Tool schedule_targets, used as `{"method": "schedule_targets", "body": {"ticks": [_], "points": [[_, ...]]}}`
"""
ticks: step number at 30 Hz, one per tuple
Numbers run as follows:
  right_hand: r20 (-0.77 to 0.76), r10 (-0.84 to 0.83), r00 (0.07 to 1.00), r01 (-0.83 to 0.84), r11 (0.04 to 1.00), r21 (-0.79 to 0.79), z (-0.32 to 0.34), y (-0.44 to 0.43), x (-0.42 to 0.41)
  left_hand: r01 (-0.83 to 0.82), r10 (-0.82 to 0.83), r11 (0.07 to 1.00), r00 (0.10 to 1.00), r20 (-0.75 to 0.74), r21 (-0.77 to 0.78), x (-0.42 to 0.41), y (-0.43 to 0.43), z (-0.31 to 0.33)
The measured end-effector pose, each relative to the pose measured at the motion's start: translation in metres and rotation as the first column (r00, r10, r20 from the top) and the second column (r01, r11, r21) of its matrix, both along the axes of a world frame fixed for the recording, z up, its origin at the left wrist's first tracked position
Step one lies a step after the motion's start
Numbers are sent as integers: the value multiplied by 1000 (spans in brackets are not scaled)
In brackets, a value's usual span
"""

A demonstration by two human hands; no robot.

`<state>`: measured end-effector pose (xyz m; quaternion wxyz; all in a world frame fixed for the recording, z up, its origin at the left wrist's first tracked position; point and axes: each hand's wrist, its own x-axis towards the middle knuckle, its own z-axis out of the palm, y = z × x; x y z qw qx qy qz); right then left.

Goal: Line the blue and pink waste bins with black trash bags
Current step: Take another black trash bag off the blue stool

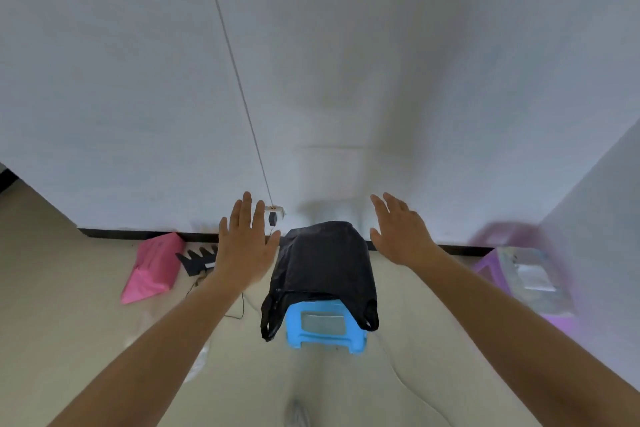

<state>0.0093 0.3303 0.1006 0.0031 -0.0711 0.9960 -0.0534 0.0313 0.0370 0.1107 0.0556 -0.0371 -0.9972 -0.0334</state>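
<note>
blue bin [325, 326] stands at 6 o'clock of frame centre, black trash bag [323, 263] draped over its top. left hand [244, 246] at the bag's 9 o'clock, right hand [398, 236] at its 3 o'clock; both spread flat, empty. pink bin [154, 267] lies tipped at 8 o'clock.

Dead centre on the floor [86, 288] stands the bin [325, 326], the trash bag [325, 260] draped over its top and hanging down both sides. Left hand [244, 246] spread flat just left of the bag, right hand [398, 232] just right of it, neither touching. Second bin [152, 267] lies tipped over at far left against the wall [138, 80]. A stool [519, 270] sits far right.
</note>
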Motion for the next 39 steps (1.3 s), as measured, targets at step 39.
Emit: {"method": "schedule_targets", "body": {"ticks": [39], "points": [[462, -85, 883, 183, 968, -172, -426, -44, -90, 90, -159, 961, 954, 255, 263, -165, 71, -392]]}}
